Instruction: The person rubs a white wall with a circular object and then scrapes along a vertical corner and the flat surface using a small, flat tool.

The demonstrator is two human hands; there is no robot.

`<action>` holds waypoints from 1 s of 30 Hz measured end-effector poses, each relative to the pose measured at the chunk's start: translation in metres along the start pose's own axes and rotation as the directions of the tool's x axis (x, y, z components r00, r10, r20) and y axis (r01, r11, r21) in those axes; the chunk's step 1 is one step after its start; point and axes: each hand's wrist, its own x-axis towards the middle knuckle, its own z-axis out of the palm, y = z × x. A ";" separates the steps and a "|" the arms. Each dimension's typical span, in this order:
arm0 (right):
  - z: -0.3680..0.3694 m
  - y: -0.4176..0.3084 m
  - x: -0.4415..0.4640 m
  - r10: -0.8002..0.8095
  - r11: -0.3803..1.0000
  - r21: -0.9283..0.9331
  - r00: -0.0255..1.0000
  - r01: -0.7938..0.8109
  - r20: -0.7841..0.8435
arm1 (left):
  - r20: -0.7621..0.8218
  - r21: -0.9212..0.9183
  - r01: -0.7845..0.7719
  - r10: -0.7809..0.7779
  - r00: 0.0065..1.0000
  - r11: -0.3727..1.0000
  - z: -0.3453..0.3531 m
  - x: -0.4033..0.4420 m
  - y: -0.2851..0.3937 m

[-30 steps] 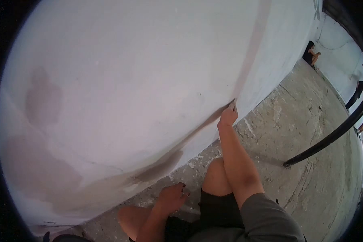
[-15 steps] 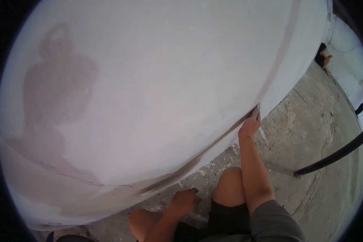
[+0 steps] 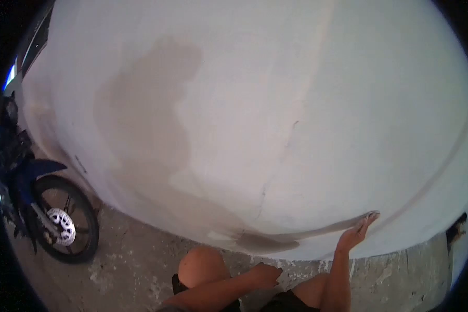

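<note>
My right hand (image 3: 352,236) reaches out to the lower part of a pale wall (image 3: 244,104). Its fingertips are pressed together against the surface, around something small and pale that I cannot make out. The shadow of the arm runs leftward along the wall from those fingers. Between my bent knees, low in the view, hangs my left hand (image 3: 265,275). Its fingers are curled in, and whatever may be inside them is hidden. A thin dark crack (image 3: 287,145) runs down the middle of the wall.
At the left stands a motorbike, its front wheel (image 3: 65,223) close to the wall's foot. The rough concrete floor (image 3: 135,255) has pale flecks and crumbs along the wall. My bare knee (image 3: 203,265) is in front. A dark opening (image 3: 456,229) shows at the lower right.
My view has swung left: the motorbike has come in, while the seated person and black pole at the right are gone from sight. My right hand still touches the wall low down.
</note>
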 end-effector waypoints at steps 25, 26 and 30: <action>-0.004 -0.143 0.066 -0.820 0.460 0.060 0.397 0.886 0.412 | -0.183 -0.150 -0.081 0.052 0.982 0.985 0.020 -0.047 -0.028; -0.003 -0.148 0.075 -0.804 0.482 0.034 0.427 0.876 0.414 | -0.160 -0.124 -0.061 0.041 0.986 0.990 0.019 -0.044 -0.033; -0.003 -0.128 0.063 -0.619 0.782 -0.022 0.780 0.623 0.092 | -0.122 -0.005 -0.063 0.062 0.991 0.998 0.038 -0.029 -0.045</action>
